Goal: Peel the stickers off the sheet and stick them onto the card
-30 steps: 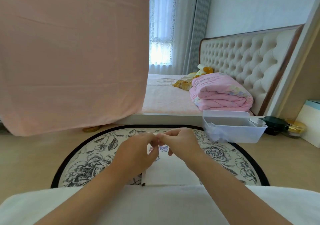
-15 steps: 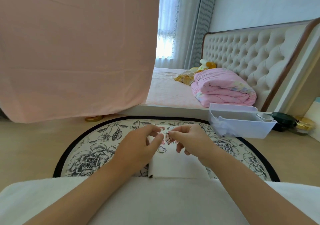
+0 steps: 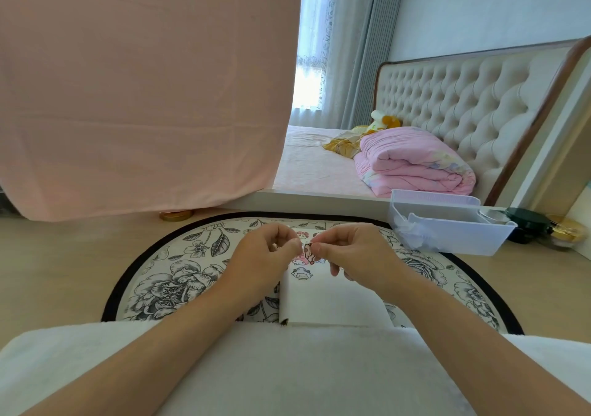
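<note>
A white card (image 3: 332, 297) lies on the round floral table (image 3: 179, 275) right in front of me, with cartoon stickers (image 3: 302, 273) stuck along its far end. My right hand (image 3: 355, 255) pinches a small brown-and-pink sticker (image 3: 308, 251) between thumb and forefinger, just above the card's far end. My left hand (image 3: 265, 259) hovers close beside it, its thumb and forefinger tips nearly touching the sticker's left edge; whether it holds anything is unclear. The sticker sheet itself cannot be made out; it may be hidden under my hands.
A clear plastic bin (image 3: 447, 227) stands at the table's right rim. Dark and gold jars (image 3: 543, 227) sit beyond it. A pink cloth (image 3: 144, 96) hangs at the left; a bed with a folded pink quilt (image 3: 412, 163) lies behind. White cloth (image 3: 287, 371) covers my lap.
My two hands have drawn slightly apart and the small sticker now shows at my right fingertips. The camera tilted downward and nearer to the card.
</note>
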Demonstrator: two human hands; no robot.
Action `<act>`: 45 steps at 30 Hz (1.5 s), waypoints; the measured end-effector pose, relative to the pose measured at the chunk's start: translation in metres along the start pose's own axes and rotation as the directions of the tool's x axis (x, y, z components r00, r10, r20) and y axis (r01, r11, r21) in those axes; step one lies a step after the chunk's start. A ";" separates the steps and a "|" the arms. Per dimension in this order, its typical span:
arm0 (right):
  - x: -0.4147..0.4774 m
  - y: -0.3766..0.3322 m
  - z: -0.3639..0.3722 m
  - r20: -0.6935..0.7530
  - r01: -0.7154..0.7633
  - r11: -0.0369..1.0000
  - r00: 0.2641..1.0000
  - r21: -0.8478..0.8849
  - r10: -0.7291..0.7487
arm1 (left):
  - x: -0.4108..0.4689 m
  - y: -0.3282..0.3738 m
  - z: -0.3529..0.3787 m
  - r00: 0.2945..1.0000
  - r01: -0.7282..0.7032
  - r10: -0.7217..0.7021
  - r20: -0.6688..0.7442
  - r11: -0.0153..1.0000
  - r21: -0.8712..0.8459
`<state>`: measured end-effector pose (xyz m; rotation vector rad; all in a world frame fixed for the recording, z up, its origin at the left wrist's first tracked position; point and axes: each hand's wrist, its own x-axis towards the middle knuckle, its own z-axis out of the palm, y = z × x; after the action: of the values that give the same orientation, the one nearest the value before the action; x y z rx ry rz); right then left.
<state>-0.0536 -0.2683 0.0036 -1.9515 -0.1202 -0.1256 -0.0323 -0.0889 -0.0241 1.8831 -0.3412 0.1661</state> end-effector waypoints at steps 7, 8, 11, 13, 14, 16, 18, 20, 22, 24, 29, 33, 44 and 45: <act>0.001 0.002 -0.003 0.085 0.060 0.993 0.995 -0.102 -0.052 | 0.002 -0.003 -0.001 0.997 -0.058 0.052 0.057 0.993 0.101; 0.002 0.002 -0.002 0.079 0.074 0.991 0.995 -0.112 -0.066 | 0.002 -0.003 0.000 0.998 -0.051 0.047 0.045 0.994 0.091; 0.004 0.004 0.000 0.005 0.081 0.989 0.997 -0.120 -0.081 | 0.002 0.000 0.001 1.000 -0.027 0.027 -0.003 1.000 0.016; 0.005 0.005 0.001 -0.056 0.061 0.993 0.996 -0.099 -0.067 | 0.001 0.003 0.001 1.000 0.006 -0.008 -0.030 0.998 -0.070; 0.005 0.005 0.000 -0.064 0.050 0.995 0.996 -0.086 -0.055 | 0.001 0.004 0.001 0.999 0.018 -0.022 -0.035 0.994 -0.112; 0.004 0.004 0.001 -0.048 0.027 0.999 0.998 -0.041 -0.029 | 0.000 0.007 0.002 0.999 0.022 -0.028 -0.033 0.987 -0.156; 0.004 0.002 0.000 -0.042 0.012 1.000 0.999 -0.010 -0.012 | -0.001 0.008 0.002 1.000 0.017 -0.021 -0.022 0.986 -0.164; 0.005 0.001 -0.001 -0.039 -0.004 1.000 0.999 -0.015 0.003 | 0.000 0.006 0.002 1.000 0.006 -0.008 -0.014 0.989 -0.147; 0.006 0.002 -0.005 -0.037 -0.038 0.998 0.999 -0.045 0.037 | 0.002 0.001 0.000 0.998 -0.059 0.059 -0.005 0.998 0.011; 0.008 0.005 -0.010 -0.051 -0.088 0.992 0.995 -0.090 0.083 | 0.002 -0.005 -0.002 0.987 -0.161 0.150 0.060 0.938 0.308; 0.005 0.013 -0.022 0.001 -0.249 0.961 0.968 -0.117 0.251 | 0.005 -0.020 -0.008 0.915 -0.388 0.250 0.317 0.763 0.516; 0.007 0.012 -0.015 0.017 -0.280 0.951 0.959 -0.130 0.284 | 0.004 -0.028 -0.007 0.885 -0.446 0.285 0.369 0.748 0.492; 0.019 0.018 -0.006 -0.047 -0.271 0.889 0.961 -0.369 0.274 | 0.005 -0.034 -0.004 0.887 -0.449 0.306 0.345 0.743 0.496; 0.019 0.018 -0.006 -0.047 -0.267 0.884 0.962 -0.383 0.270 | 0.005 -0.035 -0.003 0.886 -0.453 0.311 0.345 0.740 0.497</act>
<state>-0.0319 -0.2802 -0.0081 -2.3423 0.1867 0.0478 -0.0161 -0.0761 -0.0525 2.4123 -0.9444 0.3526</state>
